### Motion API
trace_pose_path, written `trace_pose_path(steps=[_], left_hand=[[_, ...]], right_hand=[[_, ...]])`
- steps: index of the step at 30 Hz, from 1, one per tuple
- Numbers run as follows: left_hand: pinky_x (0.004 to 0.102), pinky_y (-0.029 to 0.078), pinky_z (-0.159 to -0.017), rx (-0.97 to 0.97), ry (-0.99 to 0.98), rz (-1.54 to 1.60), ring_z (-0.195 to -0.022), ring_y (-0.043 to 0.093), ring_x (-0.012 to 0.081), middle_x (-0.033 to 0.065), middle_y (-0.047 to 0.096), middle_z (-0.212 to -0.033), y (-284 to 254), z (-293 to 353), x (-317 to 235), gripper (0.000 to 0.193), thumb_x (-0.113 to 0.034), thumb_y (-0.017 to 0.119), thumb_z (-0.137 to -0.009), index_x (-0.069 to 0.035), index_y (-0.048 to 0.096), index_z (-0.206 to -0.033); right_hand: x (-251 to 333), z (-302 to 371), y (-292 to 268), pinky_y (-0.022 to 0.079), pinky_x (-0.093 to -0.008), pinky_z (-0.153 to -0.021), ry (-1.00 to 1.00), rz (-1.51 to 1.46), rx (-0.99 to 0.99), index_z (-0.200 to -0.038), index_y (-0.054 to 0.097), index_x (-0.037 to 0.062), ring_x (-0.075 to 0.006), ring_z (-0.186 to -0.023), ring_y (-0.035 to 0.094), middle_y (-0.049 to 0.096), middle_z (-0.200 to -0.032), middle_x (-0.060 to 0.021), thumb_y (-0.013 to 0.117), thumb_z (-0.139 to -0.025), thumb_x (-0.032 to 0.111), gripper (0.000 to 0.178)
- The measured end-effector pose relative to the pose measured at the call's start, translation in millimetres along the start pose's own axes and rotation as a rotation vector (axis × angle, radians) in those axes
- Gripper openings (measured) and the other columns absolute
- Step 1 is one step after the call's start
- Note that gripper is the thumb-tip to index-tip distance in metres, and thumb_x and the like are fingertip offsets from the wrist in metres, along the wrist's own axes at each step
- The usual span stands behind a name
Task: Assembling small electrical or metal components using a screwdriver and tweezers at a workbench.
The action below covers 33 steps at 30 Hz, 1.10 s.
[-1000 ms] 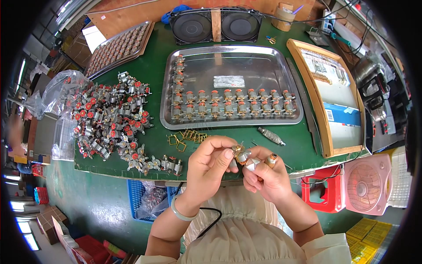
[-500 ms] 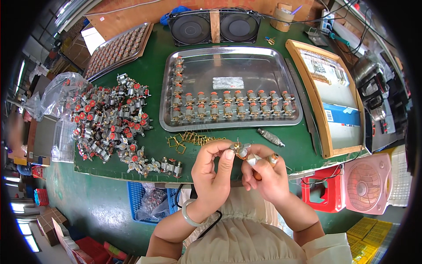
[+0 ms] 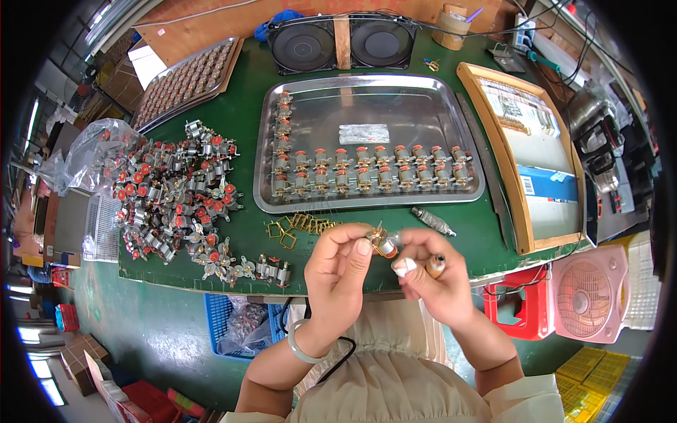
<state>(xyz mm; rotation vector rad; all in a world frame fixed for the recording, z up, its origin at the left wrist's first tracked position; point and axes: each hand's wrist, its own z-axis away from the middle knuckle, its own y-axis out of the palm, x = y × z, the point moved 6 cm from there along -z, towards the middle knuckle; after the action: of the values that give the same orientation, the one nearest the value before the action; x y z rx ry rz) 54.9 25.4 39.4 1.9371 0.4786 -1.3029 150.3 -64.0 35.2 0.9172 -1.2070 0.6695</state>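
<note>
My left hand (image 3: 337,278) pinches a small silver motor (image 3: 386,247) with thin brass-coloured metal around one end, above the table's front edge. Close by on its right, my right hand (image 3: 444,285) is curled round a wooden-handled tool (image 3: 436,264); the tool's far end is hidden. White wrapping (image 3: 405,267) shows at one of this hand's fingertips. Just beyond my hands lie several square brass-coloured wire frames (image 3: 302,224) and a grey ribbed cylindrical piece (image 3: 433,221). A metal tray (image 3: 416,113) farther back carries rows of small motors with red-orange ends.
On the left is a big heap of loose motors (image 3: 176,190) beside a clear plastic bag (image 3: 99,151). A second filled tray (image 3: 187,81) leans behind it. Two black speakers (image 3: 303,49) stand at the back; a wooden frame (image 3: 523,211) lies right. Below sits a blue basket (image 3: 218,324).
My right hand has drawn slightly right, away from the motor, and its tool handle has turned more upright. The motor has tilted in my left hand, its orange end now showing.
</note>
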Motion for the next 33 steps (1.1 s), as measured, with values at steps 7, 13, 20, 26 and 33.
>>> trace_pose_path(steps=[7,13,20,26,33], left_hand=[[0.0392,0.045,-0.087,0.05,-0.173,0.145,-0.104,0.052,0.0266,0.0134,0.052,-0.105,-6,-11,5,0.013,-0.008,0.052,-0.085,-0.001,0.05,-0.095],[0.0335,0.042,-0.088,0.067,-0.332,0.364,-0.103,0.052,0.0244,0.0169,0.048,-0.116,-3,-11,15,0.009,-0.006,0.055,-0.084,-0.002,0.051,-0.091],[0.0403,0.041,-0.091,0.125,-0.287,0.237,-0.107,0.05,0.0311,0.0237,0.044,-0.121,-2,-9,14,0.014,-0.011,0.055,-0.084,-0.003,0.049,-0.094],[0.0355,0.041,-0.09,0.243,-0.126,0.201,-0.106,0.05,0.0257,0.0231,0.045,-0.12,1,-11,9,0.019,0.004,0.053,-0.081,-0.001,0.043,-0.096],[0.0383,0.04,-0.091,0.344,0.062,0.18,-0.109,0.048,0.0285,0.0246,0.044,-0.12,4,-11,7,0.024,0.009,0.053,-0.078,-0.001,0.041,-0.096]], right_hand=[[15,8,-35,0.044,-0.0406,-0.05,-0.203,1.435,-0.056,-0.092,0.048,0.0015,-0.0326,-0.06,0.054,0.051,-0.086,-0.0142,0.064,-0.063,0.001,0.032],[39,8,-24,0.044,-0.0346,-0.047,-0.423,0.983,-0.023,-0.087,0.05,0.002,-0.0257,-0.054,0.056,0.055,-0.067,-0.0098,0.061,-0.063,-0.002,0.027],[49,7,-7,0.043,-0.0286,-0.045,-0.772,0.952,0.083,-0.09,0.052,0.0018,-0.0194,-0.049,0.054,0.054,-0.06,-0.0058,0.06,-0.062,-0.002,0.029],[48,7,-6,0.04,-0.0273,-0.043,-0.572,0.766,0.126,-0.087,0.053,-0.0012,-0.0141,-0.047,0.052,0.052,-0.057,-0.0057,0.056,-0.067,-0.003,0.021],[-4,3,-9,0.028,-0.0215,-0.039,0.444,-0.613,0.367,-0.089,0.054,-0.0102,-0.009,-0.041,0.039,0.048,-0.052,-0.0068,0.048,-0.073,0.001,0.02]])
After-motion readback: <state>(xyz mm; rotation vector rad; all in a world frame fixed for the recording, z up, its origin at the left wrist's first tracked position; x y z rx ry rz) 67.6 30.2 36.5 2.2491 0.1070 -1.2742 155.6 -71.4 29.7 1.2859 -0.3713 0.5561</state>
